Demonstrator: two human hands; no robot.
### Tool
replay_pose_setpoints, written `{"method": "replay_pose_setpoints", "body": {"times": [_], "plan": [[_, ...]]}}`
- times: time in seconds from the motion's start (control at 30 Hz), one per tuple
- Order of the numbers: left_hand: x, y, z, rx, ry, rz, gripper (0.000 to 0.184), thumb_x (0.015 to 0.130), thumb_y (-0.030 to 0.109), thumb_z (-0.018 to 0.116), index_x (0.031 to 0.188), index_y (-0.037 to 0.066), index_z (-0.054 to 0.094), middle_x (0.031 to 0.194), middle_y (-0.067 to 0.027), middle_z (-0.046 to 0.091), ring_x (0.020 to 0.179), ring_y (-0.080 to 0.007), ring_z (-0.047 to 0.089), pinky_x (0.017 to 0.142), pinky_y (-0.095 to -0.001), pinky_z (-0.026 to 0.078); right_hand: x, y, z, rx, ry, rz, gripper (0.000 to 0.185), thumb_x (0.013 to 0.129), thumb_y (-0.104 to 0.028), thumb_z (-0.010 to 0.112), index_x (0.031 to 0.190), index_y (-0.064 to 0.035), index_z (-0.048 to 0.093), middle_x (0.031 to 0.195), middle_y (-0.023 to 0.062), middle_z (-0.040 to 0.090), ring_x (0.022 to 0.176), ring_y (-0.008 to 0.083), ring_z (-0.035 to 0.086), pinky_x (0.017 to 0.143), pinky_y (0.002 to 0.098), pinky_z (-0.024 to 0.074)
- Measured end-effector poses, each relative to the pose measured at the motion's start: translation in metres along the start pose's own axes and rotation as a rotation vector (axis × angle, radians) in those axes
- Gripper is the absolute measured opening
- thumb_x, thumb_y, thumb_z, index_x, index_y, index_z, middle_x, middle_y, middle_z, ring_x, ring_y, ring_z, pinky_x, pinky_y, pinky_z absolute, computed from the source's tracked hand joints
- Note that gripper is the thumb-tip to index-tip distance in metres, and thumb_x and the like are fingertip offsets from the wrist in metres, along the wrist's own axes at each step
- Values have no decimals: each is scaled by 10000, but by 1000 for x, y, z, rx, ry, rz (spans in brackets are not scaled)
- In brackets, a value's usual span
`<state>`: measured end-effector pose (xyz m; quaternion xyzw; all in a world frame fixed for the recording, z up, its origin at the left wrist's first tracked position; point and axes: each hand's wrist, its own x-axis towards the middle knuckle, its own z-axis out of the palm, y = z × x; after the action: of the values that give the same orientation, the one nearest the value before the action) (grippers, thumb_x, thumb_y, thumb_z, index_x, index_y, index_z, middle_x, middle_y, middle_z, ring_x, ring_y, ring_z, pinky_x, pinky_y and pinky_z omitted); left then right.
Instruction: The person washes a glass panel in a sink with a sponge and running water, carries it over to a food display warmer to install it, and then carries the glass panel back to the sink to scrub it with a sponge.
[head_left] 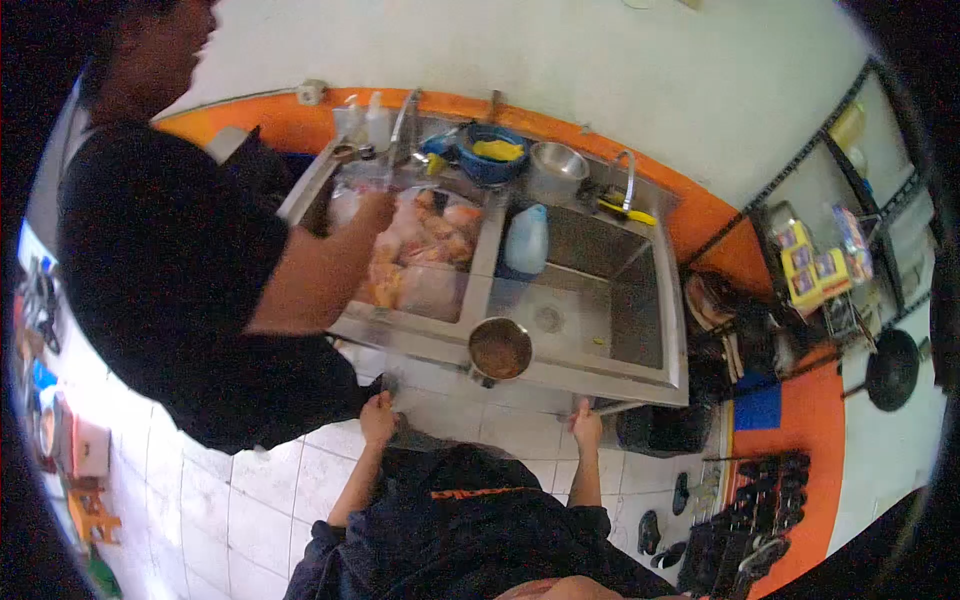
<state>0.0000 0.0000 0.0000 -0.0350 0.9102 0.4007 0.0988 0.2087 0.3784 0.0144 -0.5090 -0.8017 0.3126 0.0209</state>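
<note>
My left hand is in front of the sink, low at its left, fingers curled together beside the dark clothing of a co-worker. What it holds, if anything, I cannot make out. Off the sink's front right edge is my right hand, its fingers also closed; their contents are too small to tell. Between both hands, on the sink's front ledge, stands a metal pot with brownish contents. A greyish blur lies between my left hand and the sink front.
A co-worker stands left, one arm over a basin of raw chicken pieces. In the right basin stands a bluish jug. Behind are a blue bowl and metal bowls. Shelving and shoes are right.
</note>
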Motion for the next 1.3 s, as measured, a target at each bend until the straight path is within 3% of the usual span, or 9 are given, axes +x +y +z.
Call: {"method": "replay_pose_setpoints", "body": {"times": [0.07,0.2,0.27,0.37,0.57,0.8,0.87,1.23,1.3], "plan": [[-14,-1,7,-217,-37,-2,366,842,363,457,738,28,560,567,-127,572,581,-307,585,586,-422,437,6,14,5,-67,87,130,676,837,-561,257,758,-10,642,713,236,591,747,374,573,727,452,416],[-15,43,-28,22,44,-5,372,863,340,406,745,21,560,598,-136,580,604,-319,582,597,-432,431,0,-10,15,-29,94,106,668,846,-540,263,764,13,628,720,241,588,756,383,566,707,461,415],[-4,20,-20,38,36,11,375,864,339,402,750,20,562,630,-141,587,636,-319,582,616,-434,429,0,-2,29,-158,423,-150,675,855,-536,269,603,1,592,515,149,552,504,284,575,609,397,450],[4,-4,2,7,42,31,381,864,340,394,760,16,566,696,-156,595,696,-331,575,648,-437,424,2,-5,16,14,55,117,648,850,-519,294,747,33,618,772,251,585,765,395,556,701,453,417],[-13,42,-31,-51,-18,17,382,866,344,393,752,20,561,705,-159,591,707,-346,567,643,-433,423,15,13,26,-27,71,49,646,846,-529,296,761,25,616,783,245,587,779,399,551,705,464,412],[-4,13,-13,66,63,171,374,865,349,407,741,31,558,636,-141,584,654,-335,571,609,-419,425,9,9,26,-50,116,61,653,845,-523,306,729,42,612,749,253,581,770,401,553,713,464,413],[-6,18,-15,53,87,158,373,865,348,405,742,31,555,620,-138,578,645,-329,572,604,-420,424,12,13,30,-81,248,-47,652,852,-530,312,624,26,566,531,176,548,520,295,578,575,394,446],[-10,29,-23,-98,-65,4,368,872,337,398,723,30,538,583,-120,573,594,-292,575,564,-403,419,16,17,38,-84,303,-68,657,840,-541,341,631,38,570,522,166,539,538,290,582,550,390,453],[-10,28,-17,64,122,140,371,874,333,397,715,28,537,571,-107,565,583,-271,574,571,-390,421,15,18,33,-84,359,-65,662,840,-541,340,625,41,570,525,168,541,517,294,577,546,385,459]]}}
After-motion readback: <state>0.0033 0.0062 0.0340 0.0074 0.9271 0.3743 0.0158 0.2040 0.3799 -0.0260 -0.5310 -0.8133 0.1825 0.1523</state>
